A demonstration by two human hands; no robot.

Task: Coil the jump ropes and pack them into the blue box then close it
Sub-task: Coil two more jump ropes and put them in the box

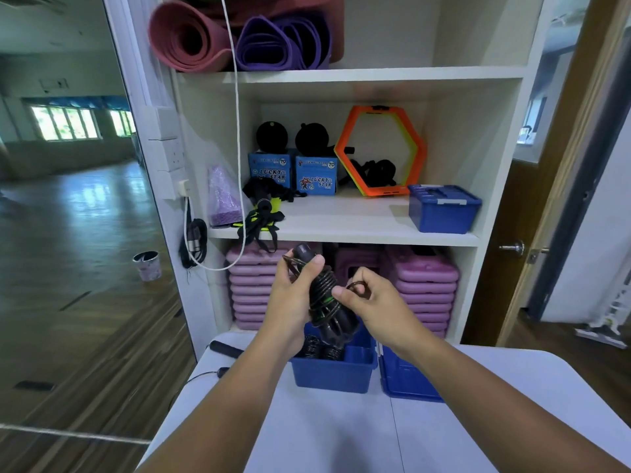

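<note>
coils [321, 349] lie in the open blue plastic box [334, 375]; left hand [290, 295] grips a wound black jump rope [324, 291], right hand [375, 302] pinches its loop [358, 287]

Gym storeroom: rolled yoga mats [218, 35], stacked aerobic steps [426, 285], mirror wall [68, 199]

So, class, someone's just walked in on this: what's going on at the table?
A person holds a coiled black jump rope over the open blue box on the white table. The left hand grips the bundle near its handles, and the right hand pinches a loop of cord. Coiled ropes already lie in the box. Its lid lies just to its right, and another rope lies loose at the table's left edge.
</note>
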